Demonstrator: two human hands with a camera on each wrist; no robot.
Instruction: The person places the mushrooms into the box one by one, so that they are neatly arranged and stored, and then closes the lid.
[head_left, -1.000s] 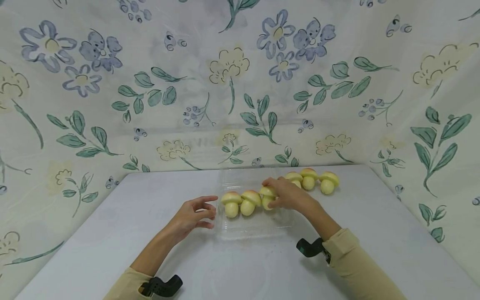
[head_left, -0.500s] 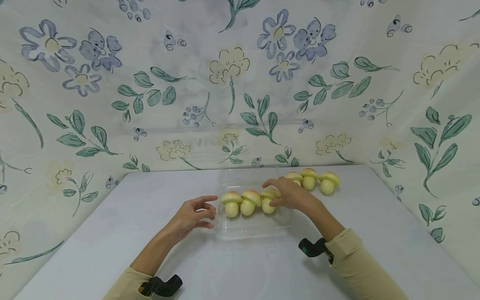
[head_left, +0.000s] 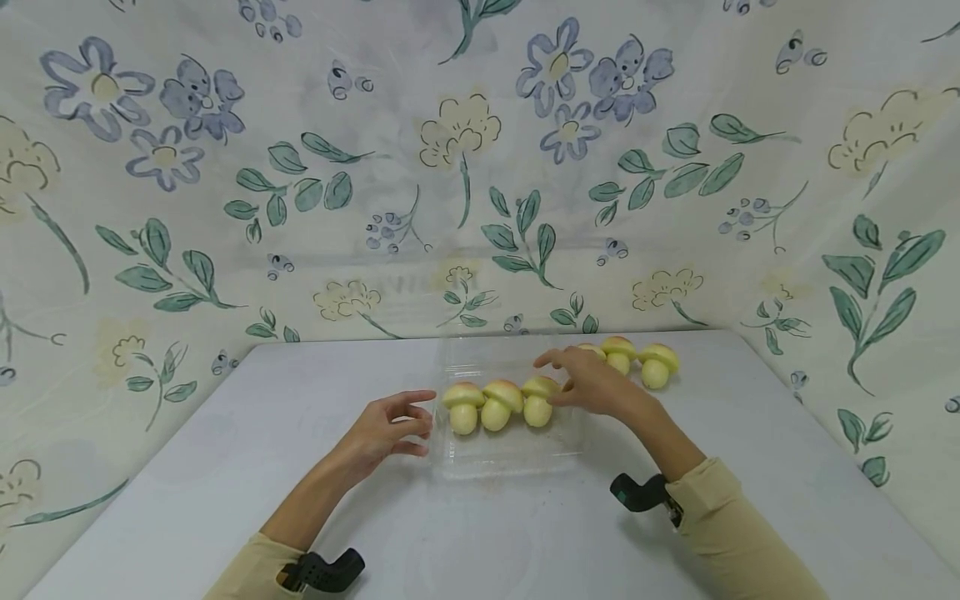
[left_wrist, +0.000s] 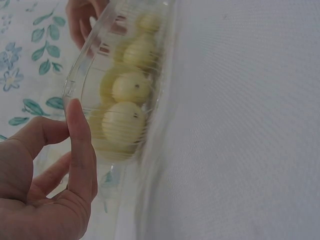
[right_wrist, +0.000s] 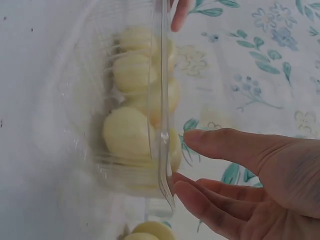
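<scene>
Three pale yellow mushroom-shaped pieces with reddish-topped caps stand in a row in a clear plastic box (head_left: 510,462): a left one (head_left: 463,408), a middle one (head_left: 498,404) and a right one (head_left: 538,400). My right hand (head_left: 588,379) is over the box's right side, thumb and fingers spread with nothing between them, thumb near the right piece's cap. In the right wrist view its fingertips are right at the rim. My left hand (head_left: 382,433) is at the box's left side with loosely bent fingers; in the left wrist view a fingertip (left_wrist: 75,107) meets the clear rim.
Behind my right hand, three more mushroom-shaped pieces (head_left: 657,367) stand on the white table (head_left: 300,392), one partly hidden by the hand. The box's clear lid (head_left: 491,354) rises at the back. A flower-patterned cloth (head_left: 465,192) hangs behind the table.
My right hand has let go of the right mushroom-shaped piece, now standing in the box beside the other two, and has drawn back slightly to the right. The left hand has stayed put.
</scene>
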